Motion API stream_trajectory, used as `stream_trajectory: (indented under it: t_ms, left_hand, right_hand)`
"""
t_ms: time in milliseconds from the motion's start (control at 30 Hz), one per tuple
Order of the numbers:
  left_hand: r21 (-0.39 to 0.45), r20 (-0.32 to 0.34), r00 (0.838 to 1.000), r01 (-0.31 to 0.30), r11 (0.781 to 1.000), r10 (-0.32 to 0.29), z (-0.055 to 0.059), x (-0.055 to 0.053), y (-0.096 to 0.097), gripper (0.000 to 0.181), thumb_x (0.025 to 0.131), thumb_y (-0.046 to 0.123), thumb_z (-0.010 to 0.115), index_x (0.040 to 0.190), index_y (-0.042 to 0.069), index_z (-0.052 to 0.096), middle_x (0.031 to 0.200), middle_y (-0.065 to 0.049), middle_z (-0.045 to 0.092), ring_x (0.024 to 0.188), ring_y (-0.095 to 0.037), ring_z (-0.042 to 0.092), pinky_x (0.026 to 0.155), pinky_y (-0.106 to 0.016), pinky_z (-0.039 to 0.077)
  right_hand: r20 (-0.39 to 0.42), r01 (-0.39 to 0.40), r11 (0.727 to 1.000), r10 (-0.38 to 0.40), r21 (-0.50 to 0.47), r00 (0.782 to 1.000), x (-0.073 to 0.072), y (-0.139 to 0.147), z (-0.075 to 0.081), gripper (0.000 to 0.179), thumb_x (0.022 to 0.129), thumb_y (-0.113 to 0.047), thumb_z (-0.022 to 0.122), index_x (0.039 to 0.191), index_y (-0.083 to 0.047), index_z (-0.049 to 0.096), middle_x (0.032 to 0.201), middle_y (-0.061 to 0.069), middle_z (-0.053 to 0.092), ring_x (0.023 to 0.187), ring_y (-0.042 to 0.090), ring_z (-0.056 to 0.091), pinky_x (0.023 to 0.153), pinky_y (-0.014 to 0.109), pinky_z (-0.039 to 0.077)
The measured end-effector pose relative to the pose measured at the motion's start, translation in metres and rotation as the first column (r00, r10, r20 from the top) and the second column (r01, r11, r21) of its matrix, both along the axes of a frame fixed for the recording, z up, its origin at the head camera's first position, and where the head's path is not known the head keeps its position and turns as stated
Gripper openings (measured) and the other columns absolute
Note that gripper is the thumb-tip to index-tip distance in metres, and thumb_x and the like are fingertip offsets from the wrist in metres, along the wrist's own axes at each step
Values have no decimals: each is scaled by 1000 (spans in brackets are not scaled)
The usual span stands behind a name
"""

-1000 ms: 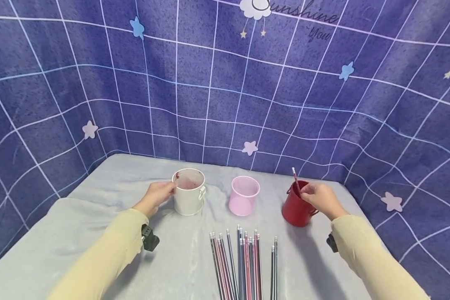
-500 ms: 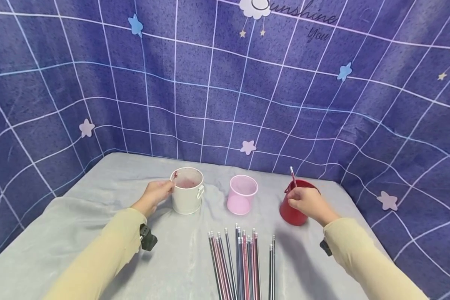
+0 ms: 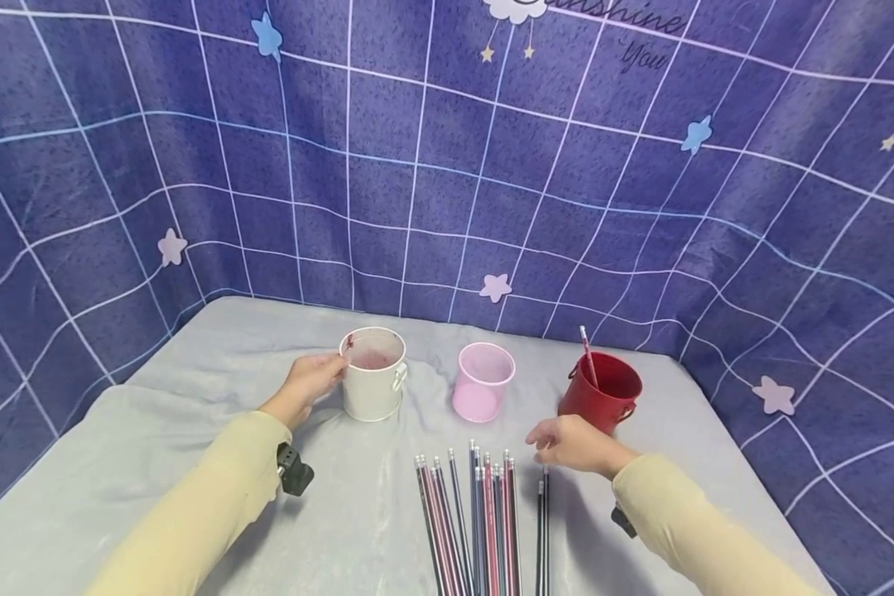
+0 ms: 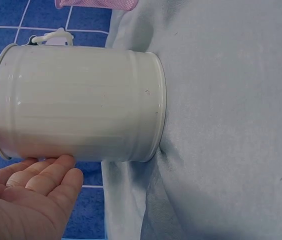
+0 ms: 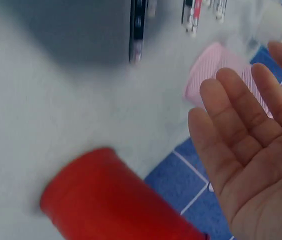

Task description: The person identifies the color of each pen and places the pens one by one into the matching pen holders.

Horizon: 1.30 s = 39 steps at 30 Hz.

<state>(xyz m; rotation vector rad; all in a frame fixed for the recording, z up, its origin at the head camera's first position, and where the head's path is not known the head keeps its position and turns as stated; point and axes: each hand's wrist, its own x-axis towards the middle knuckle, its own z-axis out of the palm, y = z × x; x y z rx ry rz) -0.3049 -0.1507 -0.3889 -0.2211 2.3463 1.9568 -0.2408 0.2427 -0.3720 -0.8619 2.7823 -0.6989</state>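
Note:
My left hand [image 3: 309,385] holds the white metal bucket [image 3: 372,389] at its left side, thumb at the rim and fingers along the outer wall. That bucket [image 4: 81,100] stands upright on the cloth, some red marks inside. My right hand [image 3: 577,444] holds nothing and hovers over the cloth in front of the red bucket [image 3: 603,393], near the tops of two dark pencils [image 3: 542,530]. In the right wrist view its fingers [image 5: 241,110] are extended and apart. One red pencil [image 3: 589,358] leans inside the red bucket, its eraser end up.
Between the two buckets stands a pink cup [image 3: 484,382]. Several striped pencils [image 3: 487,521] lie in a bundle at the front centre, eraser ends pointing away. Grey cloth [image 3: 283,530] covers the table; a blue gridded curtain [image 3: 432,165] hangs behind and at the sides.
My right hand has let go of the red pencil, leaving it in the red bucket, and has come left and nearer, towards the dark pencils. The left hand stays at the white bucket.

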Motion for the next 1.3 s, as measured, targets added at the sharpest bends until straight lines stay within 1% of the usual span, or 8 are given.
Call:
stream_trajectory:
  t_ms: [67,200,367,467,633,800,1033,1300]
  left_hand:
    - [3,-6,1000,-5,1000,5,1,1,1,35,96,20,52,112,-10,59,100,-8,69,124,-35,49,107,-45,39]
    - [-5,-13,1000,6,1000,-6,2,2,2,41,97,18,49,123,-12,55,121,-22,61,128,-34,46,109,-44,37]
    - [3,-17,1000,8,1000,-8,2,0,5,45,97,17,48,129,-15,49,128,-24,56,129,-34,44,109,-43,36]
    - [10,-18,1000,10,1000,-9,1,-2,6,45,97,17,48,129,-14,49,130,-24,54,129,-34,44,109,-42,36]
    - [4,-27,1000,9,1000,-9,0,-3,6,44,97,17,48,129,-14,50,130,-25,54,128,-33,45,108,-42,37]
    - [-4,-32,999,8,1000,-8,1,-2,6,44,98,16,47,128,-15,50,132,-26,51,129,-34,44,109,-43,36]
    - [-25,-43,999,7,1000,-8,1,0,6,43,97,16,46,126,-16,51,130,-26,53,129,-36,44,109,-44,36]
    - [-51,-36,999,1,999,-3,0,1,3,43,98,17,46,125,-15,52,129,-25,54,129,-36,44,110,-45,35]
  right_hand:
    - [23,-17,1000,17,2,1000,2,-3,-3,25,77,-7,69,100,2,70,91,11,71,80,20,66,71,27,57]
    - [26,-37,997,36,63,999,7,-9,-11,24,78,-7,68,101,-1,71,92,9,71,85,25,67,74,34,58]
    - [30,-70,994,68,83,997,12,-14,-23,20,78,-6,69,97,-5,72,87,3,71,80,15,65,72,31,56]
    - [21,-63,993,61,103,998,16,-17,-28,17,78,-8,71,95,-6,73,86,0,71,81,12,65,74,31,56]
    - [-13,8,980,-5,197,1000,20,-24,-32,10,79,-12,71,89,-11,74,84,-4,70,80,14,63,74,37,55]
    - [-53,68,974,-57,217,997,24,-31,-35,5,79,-11,68,76,-14,71,71,-8,63,65,11,52,59,31,49]
    - [-77,205,949,-192,238,978,26,-44,-42,34,77,-18,69,51,-17,47,50,-7,38,52,10,36,44,26,31]
    - [-44,338,914,-337,226,940,24,-53,-48,38,77,-19,72,48,-16,47,48,-7,29,49,10,30,43,23,20]
